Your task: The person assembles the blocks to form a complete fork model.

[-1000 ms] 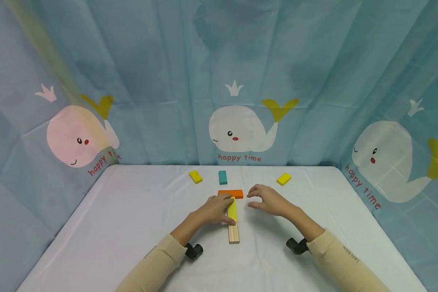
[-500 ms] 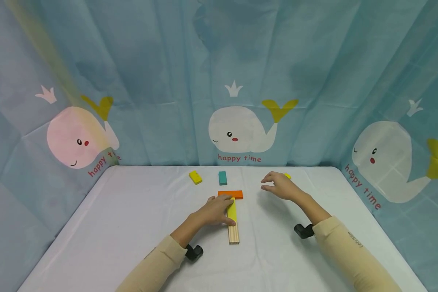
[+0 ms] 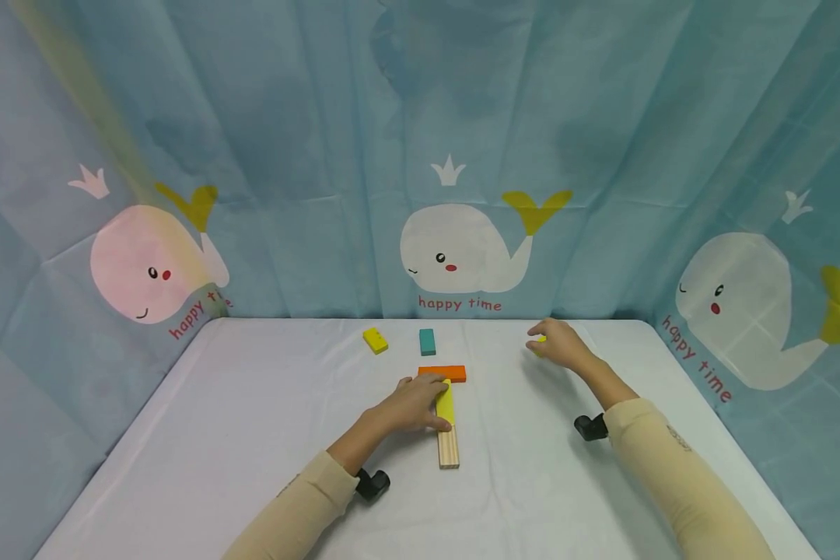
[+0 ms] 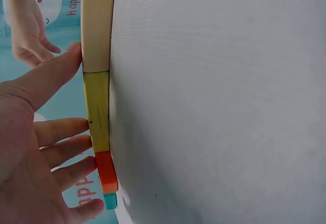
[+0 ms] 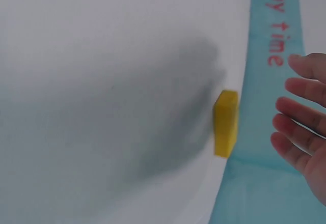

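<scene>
In the head view my left hand (image 3: 409,402) rests on a row of wooden blocks lying end to end. Its fingertips touch a yellow block (image 3: 446,408), and the thumb reaches the seam with the plain wood block (image 4: 97,25) on the near side. Across the far end of the row lies an orange block (image 3: 453,373). My right hand (image 3: 558,344) hovers over another yellow block (image 5: 225,124) at the far right, fingers spread and apart from it in the right wrist view. The hand mostly covers that block in the head view.
Beyond the orange block a teal block (image 3: 427,342) lies on the white tablecloth (image 3: 287,404). To its left is one more yellow block (image 3: 375,341). A blue whale-print curtain (image 3: 308,257) stands behind the table's far edge.
My right hand has moved away from the block row, to the right and farther back, until over the far-right yellow block. The left hand and the row stay put.
</scene>
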`<state>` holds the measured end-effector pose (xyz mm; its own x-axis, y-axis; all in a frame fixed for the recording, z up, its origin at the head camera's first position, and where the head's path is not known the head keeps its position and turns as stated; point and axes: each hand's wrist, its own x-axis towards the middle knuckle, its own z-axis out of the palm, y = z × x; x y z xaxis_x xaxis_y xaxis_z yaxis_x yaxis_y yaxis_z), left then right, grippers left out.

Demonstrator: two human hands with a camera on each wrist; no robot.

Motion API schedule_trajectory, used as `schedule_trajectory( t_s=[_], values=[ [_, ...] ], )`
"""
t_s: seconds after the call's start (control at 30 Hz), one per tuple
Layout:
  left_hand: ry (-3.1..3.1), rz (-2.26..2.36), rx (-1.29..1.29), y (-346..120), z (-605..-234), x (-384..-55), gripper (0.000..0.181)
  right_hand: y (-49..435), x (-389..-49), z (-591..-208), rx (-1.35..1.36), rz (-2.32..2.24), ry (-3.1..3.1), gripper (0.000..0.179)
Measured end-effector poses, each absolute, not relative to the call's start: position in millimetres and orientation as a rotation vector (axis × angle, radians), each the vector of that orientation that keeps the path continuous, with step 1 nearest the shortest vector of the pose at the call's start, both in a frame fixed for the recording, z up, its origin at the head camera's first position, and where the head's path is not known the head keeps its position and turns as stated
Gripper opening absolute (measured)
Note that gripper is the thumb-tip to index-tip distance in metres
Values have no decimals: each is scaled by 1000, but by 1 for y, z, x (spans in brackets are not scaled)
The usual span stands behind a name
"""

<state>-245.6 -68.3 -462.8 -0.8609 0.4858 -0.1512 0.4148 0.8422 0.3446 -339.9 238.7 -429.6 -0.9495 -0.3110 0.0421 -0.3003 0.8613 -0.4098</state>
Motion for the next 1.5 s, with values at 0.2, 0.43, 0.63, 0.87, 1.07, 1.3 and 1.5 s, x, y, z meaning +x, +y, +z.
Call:
schedule_trajectory(
  t_s=[0.2, 0.43, 0.63, 0.87, 1.07, 1.3, 1.5],
  values=[
    [2795, 448, 668, -68, -465, -246, 76, 249, -348, -440, -410, -672, 3023, 39],
    [2797, 476, 652, -66, -463, -245, 75, 256, -353, -451, -367, -664, 3071, 41],
    [2802, 464, 637, -66, -461, -245, 75, 257, -356, -455, -352, -670, 3054, 42],
    [2797, 452, 642, -65, -460, -244, 74, 258, -362, -461, -335, -632, 3038, 45],
    [2802, 444, 647, -64, -462, -245, 75, 260, -367, -461, -338, -600, 3015, 45],
    [2800, 428, 651, -63, -461, -246, 75, 260, -368, -459, -302, -598, 2984, 49],
    [2793, 395, 649, -63, -462, -247, 75, 261, -368, -459, -301, -572, 2966, 47]
  ],
)
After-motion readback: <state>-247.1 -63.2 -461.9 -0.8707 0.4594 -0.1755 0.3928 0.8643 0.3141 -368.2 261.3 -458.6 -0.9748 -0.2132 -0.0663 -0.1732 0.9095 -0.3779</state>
